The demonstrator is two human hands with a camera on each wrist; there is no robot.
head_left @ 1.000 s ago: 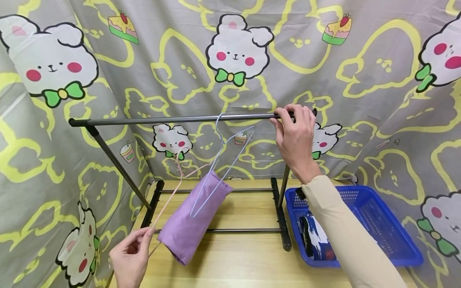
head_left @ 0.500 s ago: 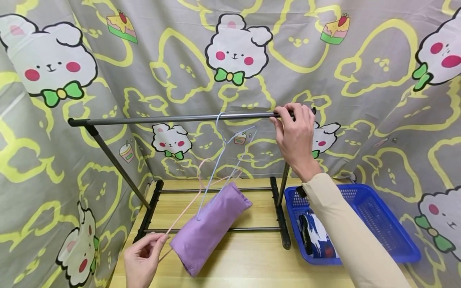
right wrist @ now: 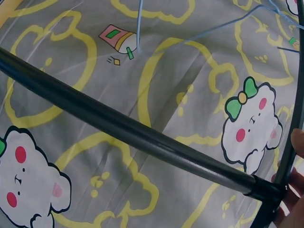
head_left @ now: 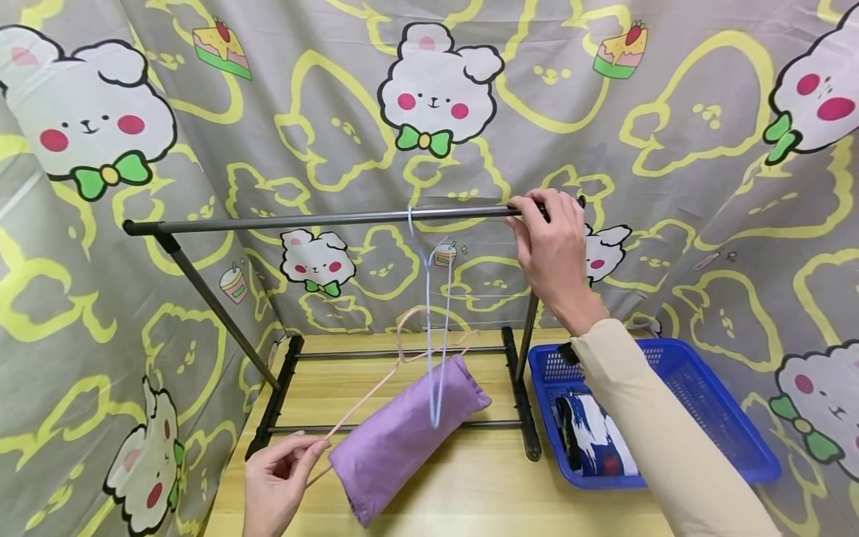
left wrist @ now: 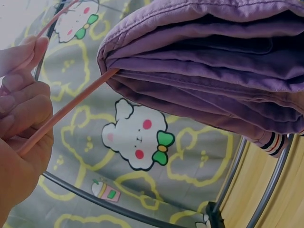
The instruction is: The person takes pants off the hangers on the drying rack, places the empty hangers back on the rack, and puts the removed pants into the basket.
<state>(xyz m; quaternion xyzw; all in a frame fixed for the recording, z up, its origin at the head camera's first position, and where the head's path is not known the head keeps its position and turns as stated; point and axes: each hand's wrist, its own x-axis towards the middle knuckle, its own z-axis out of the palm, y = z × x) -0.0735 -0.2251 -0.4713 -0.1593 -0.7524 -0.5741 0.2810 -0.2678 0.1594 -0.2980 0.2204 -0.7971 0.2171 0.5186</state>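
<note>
In the head view my left hand (head_left: pixel 278 481) pinches the left end of a pink wire hanger (head_left: pixel 362 403). Over that hanger's lower bar hangs a folded purple garment (head_left: pixel 409 440); the left wrist view shows its stacked layers (left wrist: pixel 204 61) and a striped edge (left wrist: pixel 274 144). My right hand (head_left: pixel 553 257) grips the right end of the clothes rack's top rail (head_left: pixel 302 221), fingers curled over it. A light-blue hanger (head_left: pixel 436 418) hangs from the rail's middle, turned nearly edge-on, its lower end in front of the purple garment. In the right wrist view only some fingers (right wrist: pixel 297 183) show.
A blue plastic basket (head_left: pixel 738 418) stands at the right, with folded blue-and-white cloth (head_left: pixel 597 436) inside. The rack's black feet (head_left: pixel 520 395) rest on a wooden table (head_left: pixel 268 514). A patterned grey curtain (head_left: pixel 376 179) surrounds the back and sides.
My left hand has moved the pink hanger and purple garment to the right and slightly down. The blue hanger has swung round to nearly edge-on. My right hand stays on the rail.
</note>
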